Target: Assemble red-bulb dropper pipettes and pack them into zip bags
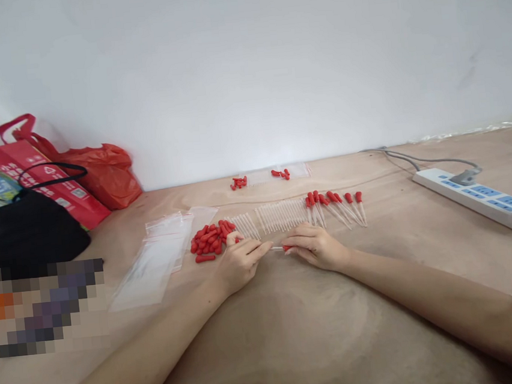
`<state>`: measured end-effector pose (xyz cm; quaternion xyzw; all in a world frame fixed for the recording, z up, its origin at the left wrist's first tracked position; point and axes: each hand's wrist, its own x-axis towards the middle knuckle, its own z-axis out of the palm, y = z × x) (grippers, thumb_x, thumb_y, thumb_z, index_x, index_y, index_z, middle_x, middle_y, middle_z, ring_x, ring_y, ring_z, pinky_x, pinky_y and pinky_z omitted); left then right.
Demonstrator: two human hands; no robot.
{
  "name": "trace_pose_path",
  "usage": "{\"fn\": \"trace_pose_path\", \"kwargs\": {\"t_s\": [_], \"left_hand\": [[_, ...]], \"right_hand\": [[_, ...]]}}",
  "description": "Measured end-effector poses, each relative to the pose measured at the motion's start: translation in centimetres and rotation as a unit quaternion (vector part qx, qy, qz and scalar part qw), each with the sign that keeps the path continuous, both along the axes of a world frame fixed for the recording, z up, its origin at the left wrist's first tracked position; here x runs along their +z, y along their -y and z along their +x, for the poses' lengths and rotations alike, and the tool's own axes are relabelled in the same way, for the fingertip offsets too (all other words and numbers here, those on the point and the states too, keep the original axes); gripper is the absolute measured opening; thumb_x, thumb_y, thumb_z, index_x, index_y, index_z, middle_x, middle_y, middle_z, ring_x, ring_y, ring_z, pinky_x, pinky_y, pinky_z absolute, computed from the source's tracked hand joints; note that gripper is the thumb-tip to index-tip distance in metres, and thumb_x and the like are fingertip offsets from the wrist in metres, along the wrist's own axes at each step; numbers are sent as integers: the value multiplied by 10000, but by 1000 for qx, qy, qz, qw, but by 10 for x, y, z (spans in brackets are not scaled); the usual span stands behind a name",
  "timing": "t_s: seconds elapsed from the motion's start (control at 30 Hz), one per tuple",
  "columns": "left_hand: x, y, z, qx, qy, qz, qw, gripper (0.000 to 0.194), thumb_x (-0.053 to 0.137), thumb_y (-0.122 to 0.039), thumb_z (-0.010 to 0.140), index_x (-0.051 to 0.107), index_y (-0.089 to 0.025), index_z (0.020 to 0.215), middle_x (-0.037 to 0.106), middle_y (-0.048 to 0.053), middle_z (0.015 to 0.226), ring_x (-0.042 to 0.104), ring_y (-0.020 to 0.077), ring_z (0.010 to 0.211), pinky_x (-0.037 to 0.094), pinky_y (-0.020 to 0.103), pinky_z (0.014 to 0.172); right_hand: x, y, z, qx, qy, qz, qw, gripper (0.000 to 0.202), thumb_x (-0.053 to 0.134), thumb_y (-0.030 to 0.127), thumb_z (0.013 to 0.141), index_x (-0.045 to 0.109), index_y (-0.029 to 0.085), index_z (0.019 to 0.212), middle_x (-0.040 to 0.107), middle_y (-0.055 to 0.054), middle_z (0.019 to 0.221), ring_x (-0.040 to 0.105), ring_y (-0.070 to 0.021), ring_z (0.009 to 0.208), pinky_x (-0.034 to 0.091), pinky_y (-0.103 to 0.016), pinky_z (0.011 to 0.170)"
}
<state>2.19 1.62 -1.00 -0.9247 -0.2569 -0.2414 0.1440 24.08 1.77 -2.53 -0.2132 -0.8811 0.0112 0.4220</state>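
Between the left hand (243,258) and the right hand (314,245), a clear tube (278,248) meets a red bulb (287,247)

The clock is read from the space between the hands, with 12 o'clock toward the pale wall (244,66). The largest thing below it is the wooden table (292,339). At 10 o'clock there is the red shopping bag (80,200), and at about 3 o'clock, well apart, the white power strip (469,197). The clear plastic bags (144,281) lie flat at 9 o'clock.

Both hands are close together, low over the table. The left hand pinches the tube with its thumb and fingers; the right hand pinches the bulb with its fingertips. Both are therefore gripping, and neither is nearer to the work than the other.

Ahead, at 12 o'clock, is the row of bare tubes (283,215); at 2 o'clock, the bulb-topped tubes (335,207); at 9 to 10 o'clock, just beside the left hand, the pile of bulbs (206,239).

The smallest things matter most, in my judgement: the tube's long axis runs from 9 to 3 o'clock, and the bulb sits at its 3 o'clock end, in the same line. How deep the tube enters, I cannot tell.
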Motion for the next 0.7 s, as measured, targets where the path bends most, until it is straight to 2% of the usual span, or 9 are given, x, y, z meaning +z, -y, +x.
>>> {"fn": "trace_pose_path", "kwargs": {"t_s": [0.23, 0.7], "left_hand": [[1, 2, 3, -4, 2, 8, 1000, 299, 328, -32, 829, 549, -164, 982, 646, 14, 735, 568, 122, 637, 271, 301, 674], [1, 7, 6, -16, 3, 35, 999, 306, 326, -14, 826, 562, -151, 965, 650, 20, 728, 567, 127, 626, 248, 323, 678]], "right_hand": [[-2, -2, 0, -10, 20, 32, 999, 142, 475, 238, 835, 593, 166, 865, 630, -49, 756, 538, -135, 677, 413, -285, 643], [-1, 2, -1, -32, 50, 36, 998, 191, 461, 278, 836, 588, 152, 772, 564, -20, 625, 491, -117, 601, 328, -268, 619]]}}
